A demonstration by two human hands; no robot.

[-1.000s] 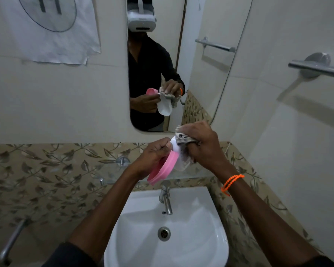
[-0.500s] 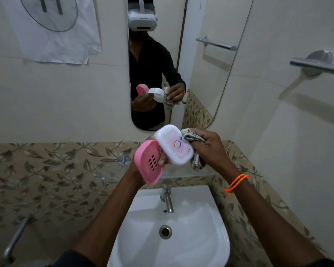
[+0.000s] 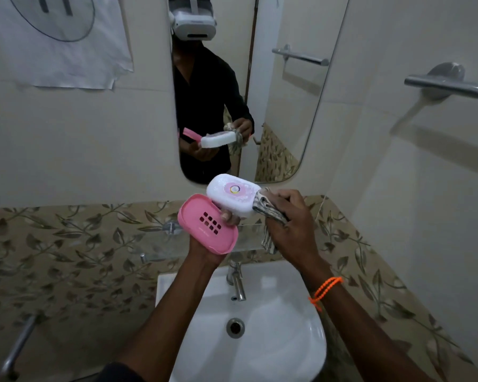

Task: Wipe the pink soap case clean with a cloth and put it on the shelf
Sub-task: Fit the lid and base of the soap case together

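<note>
The pink soap case [image 3: 204, 226] is open: its pink base with a grid of drain holes faces me, and its white lid [image 3: 231, 195] with a round pink sticker stands up behind it. My left hand [image 3: 204, 250] grips the base from below, thumb on its inner face. My right hand [image 3: 289, 224] is closed on a striped grey cloth [image 3: 268, 213] that touches the lid's right end. The glass shelf [image 3: 163, 242] on the wall lies just behind and below the case, above the tap.
A white sink [image 3: 273, 340] with a chrome tap [image 3: 238, 282] lies under my hands. A mirror [image 3: 260, 92] hangs above and reflects a person. A towel bar [image 3: 450, 88] juts from the right wall. A metal handle [image 3: 17, 346] sits low left.
The case went from edge-on, with the cloth over it, to open and facing me. The lid has swung up and right. My right hand with the cloth shifted to the lid's right end.
</note>
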